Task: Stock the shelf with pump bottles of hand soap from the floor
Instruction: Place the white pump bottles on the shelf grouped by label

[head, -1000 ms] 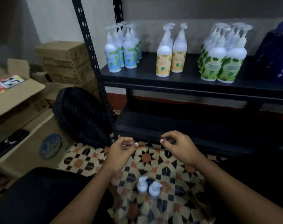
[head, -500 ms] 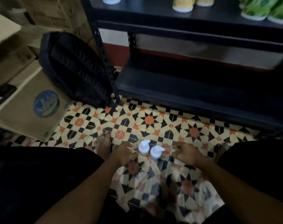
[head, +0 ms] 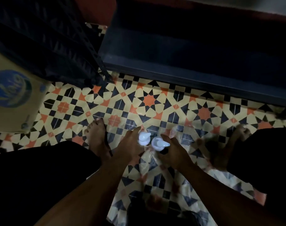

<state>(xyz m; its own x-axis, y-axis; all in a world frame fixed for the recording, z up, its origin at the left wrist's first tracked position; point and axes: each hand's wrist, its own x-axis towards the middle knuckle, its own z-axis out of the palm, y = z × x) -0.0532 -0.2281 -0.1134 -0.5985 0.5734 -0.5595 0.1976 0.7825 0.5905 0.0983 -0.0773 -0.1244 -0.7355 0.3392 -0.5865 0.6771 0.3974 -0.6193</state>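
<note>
Two pump bottles of hand soap are seen from straight above, standing upright and side by side on the patterned tile floor (head: 148, 100), so that little more than their white pump heads shows. The left pump bottle (head: 144, 138) and the right pump bottle (head: 159, 143) are just beside each other, between the person's two bare feet.

The left hand (head: 127, 147) is laid against the left side of the left pump bottle, its index finger stretched forward past the pump head. The remaining fingers are hidden below, so it cannot be told whether the bottle is gripped. The right hand (head: 175, 152) is brought up against the right pump bottle with its fingers curved toward it. A firm hold cannot be confirmed here either, since the frame is dim and somewhat blurred.

The left foot (head: 96, 141) is planted just beside the left hand, and the right foot (head: 227, 147) is set well apart on the other side. The dark bottom shelf (head: 188, 75) of a metal rack is seen beyond the bottles. A black backpack (head: 49, 46) lies to its left, and a cardboard box (head: 8, 115) (printed with a round blue logo) sits at the left edge.
</note>
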